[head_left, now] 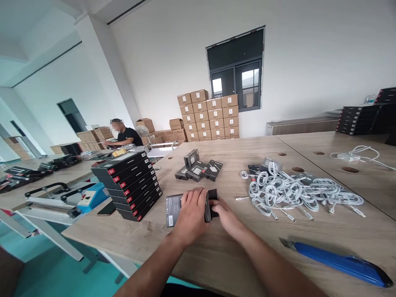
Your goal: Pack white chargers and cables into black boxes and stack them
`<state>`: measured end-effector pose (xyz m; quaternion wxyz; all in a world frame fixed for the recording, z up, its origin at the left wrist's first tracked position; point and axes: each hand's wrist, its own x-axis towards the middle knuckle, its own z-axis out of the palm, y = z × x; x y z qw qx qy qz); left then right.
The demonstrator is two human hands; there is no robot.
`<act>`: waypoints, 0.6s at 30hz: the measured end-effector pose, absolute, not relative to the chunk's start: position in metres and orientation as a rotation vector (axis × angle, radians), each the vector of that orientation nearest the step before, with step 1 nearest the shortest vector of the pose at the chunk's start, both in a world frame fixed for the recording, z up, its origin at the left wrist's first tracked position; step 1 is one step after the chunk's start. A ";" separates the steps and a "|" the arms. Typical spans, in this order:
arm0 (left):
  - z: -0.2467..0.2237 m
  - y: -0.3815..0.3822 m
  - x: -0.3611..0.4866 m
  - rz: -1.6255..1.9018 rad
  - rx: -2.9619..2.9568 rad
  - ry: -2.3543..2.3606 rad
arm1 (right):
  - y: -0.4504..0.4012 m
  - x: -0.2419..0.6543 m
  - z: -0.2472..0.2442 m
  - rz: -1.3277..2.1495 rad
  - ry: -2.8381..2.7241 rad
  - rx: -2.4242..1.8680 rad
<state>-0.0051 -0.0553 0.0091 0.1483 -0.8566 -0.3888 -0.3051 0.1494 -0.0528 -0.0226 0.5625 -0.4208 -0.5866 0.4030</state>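
A flat black retail box [173, 208] lies on the wooden table [235, 255] in front of me. My left hand [192, 214] rests on top of it, fingers curled over its right part. At the box's open right end, the fingers of my right hand [223, 213] pinch the black end flap [213, 194]. Just beyond the hands lies a small cluster of black boxes [198, 167]. To the right spreads a pile of coiled white cables [293, 192].
A stack of flat black boxes [130, 183] stands at my left, a phone [107, 209] beside it. A blue utility knife [342, 262] lies at the near right. A heat sealer [58, 199] sits on the left bench. A person sits far left; cardboard cartons [208, 114] line the wall.
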 end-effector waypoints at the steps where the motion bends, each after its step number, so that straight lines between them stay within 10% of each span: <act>1: 0.010 -0.053 -0.008 -0.870 -2.487 -1.136 | -0.053 0.149 -0.021 0.993 -1.342 -0.979; 13: 0.032 0.005 -0.102 -0.362 -2.714 -1.844 | -0.029 0.188 -0.014 1.136 -0.624 -0.902; 18: 0.041 0.011 -0.095 -1.421 -3.170 -1.793 | -0.029 0.198 -0.006 1.218 -0.637 -0.870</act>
